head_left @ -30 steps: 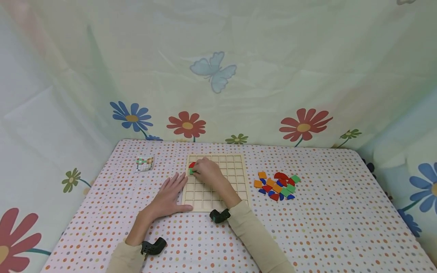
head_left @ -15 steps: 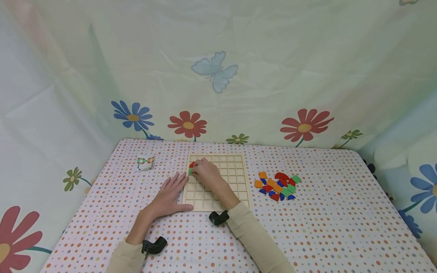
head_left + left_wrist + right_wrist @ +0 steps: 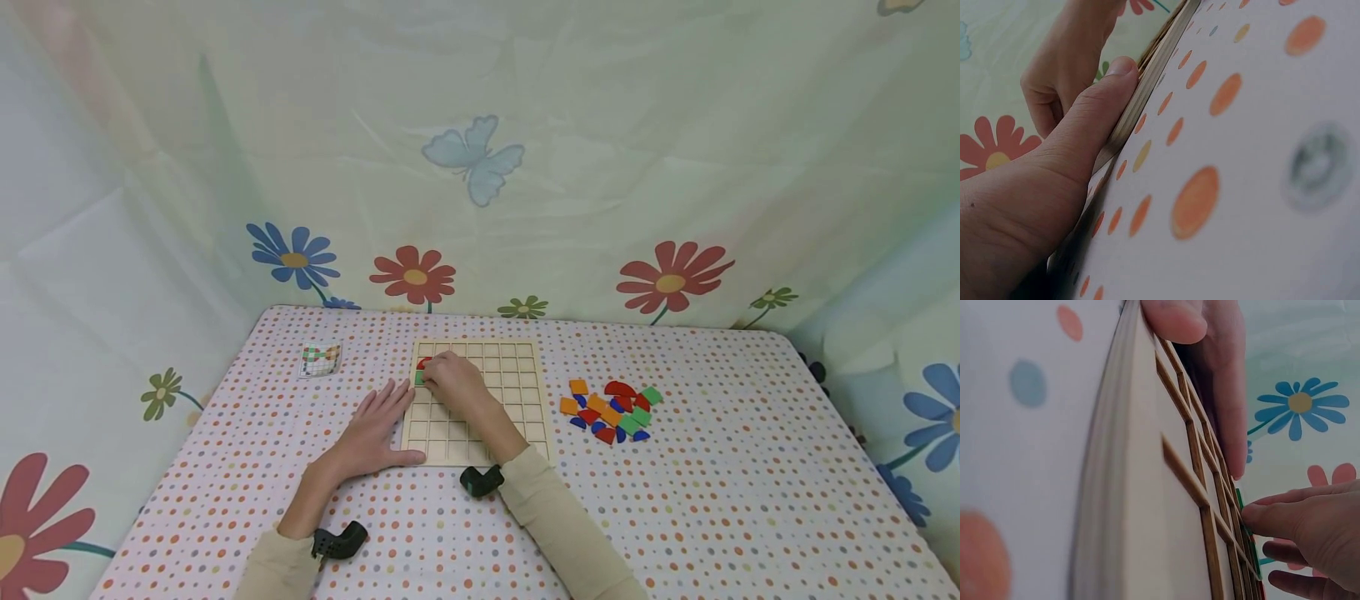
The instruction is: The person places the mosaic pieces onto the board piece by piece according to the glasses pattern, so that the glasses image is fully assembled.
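A light wooden grid board (image 3: 525, 417) lies on the table. My left hand (image 3: 375, 429) rests at its left edge, fingers spread and thumb on the front rim. In the left wrist view, the thumb (image 3: 1100, 103) lies along that rim. My right hand (image 3: 456, 382) reaches over the board's upper left cells. Its thumb and forefinger pinch at a green square tile (image 3: 420, 378) in the leftmost column; the right wrist view shows the fingertips against the green tile (image 3: 1256, 565). A red piece (image 3: 422, 363) sits just above it, partly hidden by the fingers.
Right of the board lies a loose cluster of orange squares (image 3: 578, 387), green squares (image 3: 651, 394), red curved pieces (image 3: 620, 389) and small blue pieces (image 3: 641, 435). A printed pattern card (image 3: 320, 360) lies at the back left of the dotted tablecloth (image 3: 720, 483).
The right hand keeps its place over the green tile, with only slight finger movement. The left hand stays at the board's edge. The head view has shifted a little.
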`<state>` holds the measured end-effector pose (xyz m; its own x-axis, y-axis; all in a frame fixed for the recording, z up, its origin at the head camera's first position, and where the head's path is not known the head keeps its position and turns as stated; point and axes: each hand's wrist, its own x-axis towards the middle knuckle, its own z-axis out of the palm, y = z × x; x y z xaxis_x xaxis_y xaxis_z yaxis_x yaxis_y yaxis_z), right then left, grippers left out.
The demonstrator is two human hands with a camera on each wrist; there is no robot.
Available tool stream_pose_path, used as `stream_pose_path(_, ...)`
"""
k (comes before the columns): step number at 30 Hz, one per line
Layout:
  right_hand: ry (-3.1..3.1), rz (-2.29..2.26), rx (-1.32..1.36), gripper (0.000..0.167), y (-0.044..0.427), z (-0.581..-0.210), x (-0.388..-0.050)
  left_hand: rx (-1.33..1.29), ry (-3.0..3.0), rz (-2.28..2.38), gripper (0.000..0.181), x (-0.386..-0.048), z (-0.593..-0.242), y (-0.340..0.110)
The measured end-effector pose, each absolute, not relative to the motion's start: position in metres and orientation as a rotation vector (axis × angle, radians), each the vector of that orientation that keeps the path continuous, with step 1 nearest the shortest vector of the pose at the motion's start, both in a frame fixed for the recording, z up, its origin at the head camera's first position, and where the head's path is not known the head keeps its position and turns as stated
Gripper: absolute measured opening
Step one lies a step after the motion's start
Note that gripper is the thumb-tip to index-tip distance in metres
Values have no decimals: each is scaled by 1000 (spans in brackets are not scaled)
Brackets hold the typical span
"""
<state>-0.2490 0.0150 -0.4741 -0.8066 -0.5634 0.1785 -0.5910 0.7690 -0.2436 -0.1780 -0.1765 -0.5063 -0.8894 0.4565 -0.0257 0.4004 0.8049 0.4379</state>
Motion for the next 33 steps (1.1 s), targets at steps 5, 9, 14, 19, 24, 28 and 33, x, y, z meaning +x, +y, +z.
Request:
stream_pose_path(5, -2868, 384, 933, 12, 16, -474, -249, 687, 2862, 638, 106, -178, -507, -175)
stream_pose_path(9, -2852, 355, 952, 11, 19, -474, -248, 692, 2860, 640, 106, -178, -508, -174)
stream_pose_path(14, -2861, 365, 982, 12, 21, -473, -248, 698, 2863, 629, 106, -178, -508, -173)
stream_pose_path(19, -2873, 374, 1006, 15, 23, -468, -247, 699, 2858, 618, 107, -179, -507, -174)
stream_pose_path(24, -2832, 465, 1059, 17, 31, -451, -239, 675, 2861, 638, 108, -178, -506, -178)
stream_pose_path(28, -2773, 472, 1129, 17, 47, -442, -226, 675, 2869, 635, 108, -178, -506, -179)
stream_pose_path(33, -2733, 460, 1127, 18, 79, -449, -204, 674, 2866, 640, 108, -175, -509, -176)
